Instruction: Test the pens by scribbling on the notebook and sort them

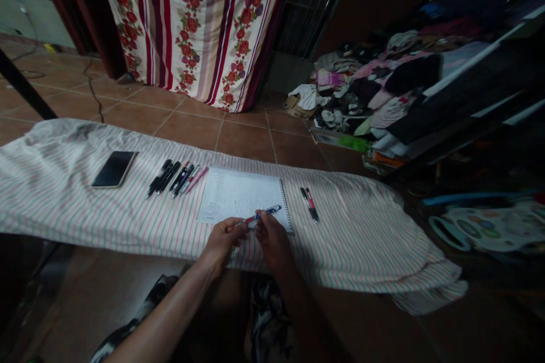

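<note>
A blue, white and red pen (272, 209) is held slantwise between both hands, above the near edge of a spiral notebook (238, 190). My left hand (227, 236) pinches its lower left end. Closed around its middle are the fingers of my right hand (271, 232). The notebook lies with its spiral on the right, its page pale with faint marks. Right of it rest two pens (310, 205), one black and one red and black. To its left several more pens (174, 177), mostly black with a pink one, lie side by side.
A dark-screened phone (114, 169) lies at the left on the striped cloth (357, 227) covering the narrow table. Behind hangs a floral curtain (191, 28) above the tiled floor (247, 135). A heap of clothes (361, 85) and a pale plastic item (485, 227) are on the right.
</note>
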`<state>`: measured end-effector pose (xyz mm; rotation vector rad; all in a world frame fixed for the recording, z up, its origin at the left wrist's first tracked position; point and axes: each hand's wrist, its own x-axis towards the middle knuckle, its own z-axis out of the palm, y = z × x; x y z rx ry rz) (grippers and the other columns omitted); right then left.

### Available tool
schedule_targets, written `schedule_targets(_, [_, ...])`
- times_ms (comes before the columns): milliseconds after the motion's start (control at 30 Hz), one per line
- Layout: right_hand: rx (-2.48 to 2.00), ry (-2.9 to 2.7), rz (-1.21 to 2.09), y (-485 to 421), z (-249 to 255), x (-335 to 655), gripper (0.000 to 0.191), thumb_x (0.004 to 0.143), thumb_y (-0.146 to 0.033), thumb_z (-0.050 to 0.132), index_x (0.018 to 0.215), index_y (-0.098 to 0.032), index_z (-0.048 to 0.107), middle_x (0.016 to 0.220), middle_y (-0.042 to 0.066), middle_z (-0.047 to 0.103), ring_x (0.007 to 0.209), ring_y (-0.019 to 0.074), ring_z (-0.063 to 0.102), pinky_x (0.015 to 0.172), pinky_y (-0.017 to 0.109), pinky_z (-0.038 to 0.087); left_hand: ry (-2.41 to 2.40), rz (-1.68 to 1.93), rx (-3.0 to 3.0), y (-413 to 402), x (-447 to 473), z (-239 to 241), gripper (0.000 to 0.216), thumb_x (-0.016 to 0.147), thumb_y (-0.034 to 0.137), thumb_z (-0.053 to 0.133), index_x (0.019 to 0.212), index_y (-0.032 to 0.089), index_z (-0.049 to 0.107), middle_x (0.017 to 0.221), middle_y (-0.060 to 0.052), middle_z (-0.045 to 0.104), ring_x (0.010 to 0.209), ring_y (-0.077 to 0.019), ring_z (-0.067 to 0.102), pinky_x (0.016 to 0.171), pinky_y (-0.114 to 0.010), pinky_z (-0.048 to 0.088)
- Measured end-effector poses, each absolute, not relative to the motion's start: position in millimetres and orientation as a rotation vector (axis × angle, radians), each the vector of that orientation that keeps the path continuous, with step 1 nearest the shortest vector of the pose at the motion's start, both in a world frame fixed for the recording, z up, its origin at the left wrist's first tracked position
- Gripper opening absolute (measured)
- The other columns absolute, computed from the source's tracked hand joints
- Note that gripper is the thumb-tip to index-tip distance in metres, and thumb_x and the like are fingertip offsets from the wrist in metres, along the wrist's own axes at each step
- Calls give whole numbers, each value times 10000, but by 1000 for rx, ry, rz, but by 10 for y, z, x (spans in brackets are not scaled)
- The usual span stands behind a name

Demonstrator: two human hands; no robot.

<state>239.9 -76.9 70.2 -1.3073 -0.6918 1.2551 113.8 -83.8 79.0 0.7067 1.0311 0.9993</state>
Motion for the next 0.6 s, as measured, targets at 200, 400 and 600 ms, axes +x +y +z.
schedule_targets(200, [-1315, -508, 1232, -742, 642, 2503, 326, 598, -432, 709, 767, -159, 654, 633, -22, 593, 507, 71, 498, 448, 183, 380, 1088, 926, 764, -859, 1134, 798, 218, 631, 278, 656, 794, 134, 664, 634, -15, 612, 577, -106, 530, 526, -205, 348])
schedule_targets(400, [-1325, -556, 1269, -721, 562, 2571, 376, 621, -447, 672, 837, -144, 620, 692, 40, 672, 549, 110, 577, 404, 173, 310, 1172, 852, 972, -833, 1144, 669, 249, 685, 318, 597, 852, 141, 650, 670, -29, 638, 594, -138, 558, 546, -234, 387])
schedule_targets(600, [-1451, -811, 1009, -711, 564, 2856, 352, 677, -496, 602, 726, -148, 603, 586, -7, 613, 430, 64, 435, 404, 194, 284, 1350, 782, 1373, -834, 1091, 578, 260, 744, 314, 534, 917, 172, 667, 879, -84, 684, 802, -207, 605, 721, -298, 432])
